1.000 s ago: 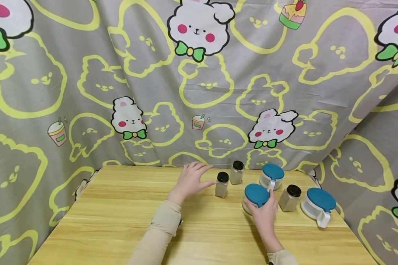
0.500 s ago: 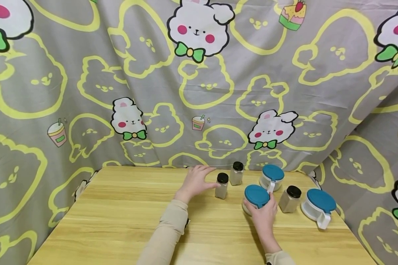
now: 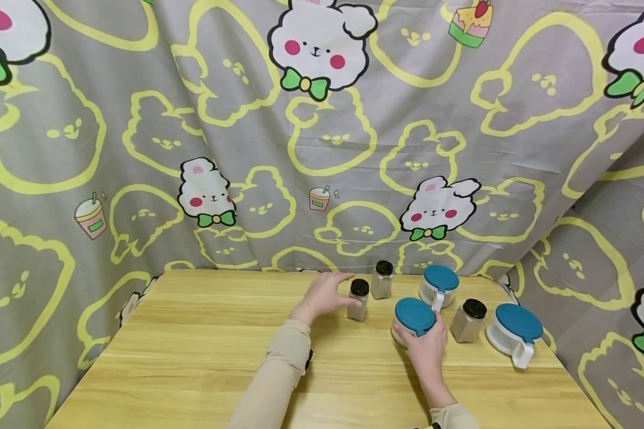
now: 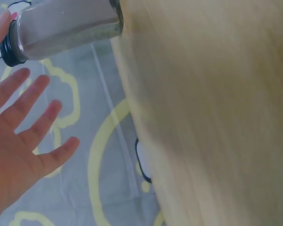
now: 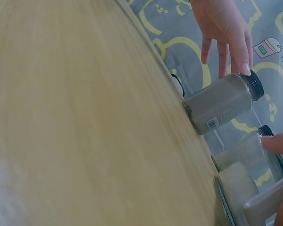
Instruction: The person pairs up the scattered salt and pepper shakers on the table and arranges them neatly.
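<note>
My left hand [image 3: 322,301] reaches round the left side of a small glass spice jar [image 3: 356,308] with a black lid, which stands upright on the table. In the left wrist view the fingers [image 4: 40,127] are spread and nearly straight, beside the jar [image 4: 68,28]. The right wrist view shows that hand's thumb [image 5: 245,69] right at the jar's lid. My right hand [image 3: 429,354] grips a clear seasoning pot with a blue lid [image 3: 415,314], thumb on its left side and fingers on its right. The pot's white handle [image 5: 266,202] shows in the right wrist view.
Behind stand another black-lidded spice jar [image 3: 382,280] and a blue-lidded pot [image 3: 440,283]. To the right are a third spice jar [image 3: 468,322] and another blue-lidded pot [image 3: 515,328]. A patterned curtain [image 3: 279,137] hangs behind the wooden table [image 3: 204,333].
My left hand has moved right, from beside the small spice jar to round it, its thumb now overlapping the jar. The right hand and the pot have stayed in place.
</note>
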Available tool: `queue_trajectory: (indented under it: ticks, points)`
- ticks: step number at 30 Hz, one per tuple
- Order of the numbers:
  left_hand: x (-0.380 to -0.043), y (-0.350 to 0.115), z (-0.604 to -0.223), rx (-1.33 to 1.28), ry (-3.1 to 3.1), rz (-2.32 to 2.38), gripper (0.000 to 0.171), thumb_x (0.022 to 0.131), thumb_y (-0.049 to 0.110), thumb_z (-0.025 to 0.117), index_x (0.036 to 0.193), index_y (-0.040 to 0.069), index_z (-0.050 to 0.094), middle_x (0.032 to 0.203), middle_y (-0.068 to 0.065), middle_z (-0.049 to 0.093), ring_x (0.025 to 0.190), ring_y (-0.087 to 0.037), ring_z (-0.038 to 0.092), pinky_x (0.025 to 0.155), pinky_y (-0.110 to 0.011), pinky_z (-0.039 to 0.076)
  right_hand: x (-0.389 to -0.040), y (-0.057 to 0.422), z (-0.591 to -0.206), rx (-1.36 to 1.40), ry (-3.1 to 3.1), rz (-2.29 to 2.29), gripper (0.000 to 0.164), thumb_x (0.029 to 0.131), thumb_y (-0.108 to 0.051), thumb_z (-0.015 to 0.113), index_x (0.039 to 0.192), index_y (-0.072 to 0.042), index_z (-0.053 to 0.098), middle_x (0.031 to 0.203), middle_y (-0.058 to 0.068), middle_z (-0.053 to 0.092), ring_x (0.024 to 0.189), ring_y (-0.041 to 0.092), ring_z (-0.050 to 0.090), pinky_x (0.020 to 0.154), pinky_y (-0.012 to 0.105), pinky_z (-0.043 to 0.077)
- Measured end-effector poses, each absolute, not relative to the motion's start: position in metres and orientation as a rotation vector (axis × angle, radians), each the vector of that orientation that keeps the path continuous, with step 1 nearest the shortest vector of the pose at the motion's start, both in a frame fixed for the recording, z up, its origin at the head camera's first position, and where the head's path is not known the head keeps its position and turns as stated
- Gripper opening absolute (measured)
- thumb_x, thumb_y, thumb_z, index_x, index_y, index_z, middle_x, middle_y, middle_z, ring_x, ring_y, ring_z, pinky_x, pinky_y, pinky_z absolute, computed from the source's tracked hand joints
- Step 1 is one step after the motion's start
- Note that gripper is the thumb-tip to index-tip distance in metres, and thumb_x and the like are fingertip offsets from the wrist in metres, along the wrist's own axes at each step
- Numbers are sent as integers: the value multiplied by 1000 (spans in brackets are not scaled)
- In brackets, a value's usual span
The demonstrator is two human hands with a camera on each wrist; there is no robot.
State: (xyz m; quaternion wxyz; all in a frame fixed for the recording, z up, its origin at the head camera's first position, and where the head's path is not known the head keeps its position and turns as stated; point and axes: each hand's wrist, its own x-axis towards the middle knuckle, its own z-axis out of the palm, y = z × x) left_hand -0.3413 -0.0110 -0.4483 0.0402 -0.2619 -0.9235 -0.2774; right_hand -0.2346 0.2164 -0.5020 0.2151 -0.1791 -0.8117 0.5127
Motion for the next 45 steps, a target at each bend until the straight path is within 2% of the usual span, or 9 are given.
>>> queue_trajectory:
  ticks: [7,12,18,31,45]
  points:
    - [-344,-7,-452,-806,-2851,-970,78,76,50,79,142,19,51,141,-2,57,130,-24,54,106,-44,45,-235,218,-502,-502,-2263,1425,103,75,-25,83,149,7,19,147,35,27,136,51,24,109,66,25]
    - [-347,-5,-457,-808,-2857,-959,78,76,48,80,141,14,53,138,-4,60,128,-24,55,105,-44,45,-234,219,-501,-502,-2280,1423,104,75,-27,83,149,6,19,148,35,27,136,50,25,108,66,25]
    - [-349,-2,-460,-792,-2873,-923,76,76,46,80,140,13,54,137,-4,60,127,-24,56,105,-44,45,-232,220,-499,-495,-2297,1425,103,76,-27,83,149,7,18,147,34,27,136,50,26,108,66,26]
    - [-346,5,-459,-764,-2907,-932,72,76,43,81,138,15,56,138,-3,60,129,-24,55,106,-42,45,-232,222,-496,-472,-2305,1424,101,75,-27,84,148,7,23,144,34,31,134,49,29,107,66,28]
    - [-348,6,-460,-746,-2906,-866,69,73,48,81,132,17,61,130,-1,65,121,-22,60,100,-42,49,-235,226,-501,-460,-2312,1402,103,73,-29,86,147,7,24,143,33,33,133,48,30,107,65,29]
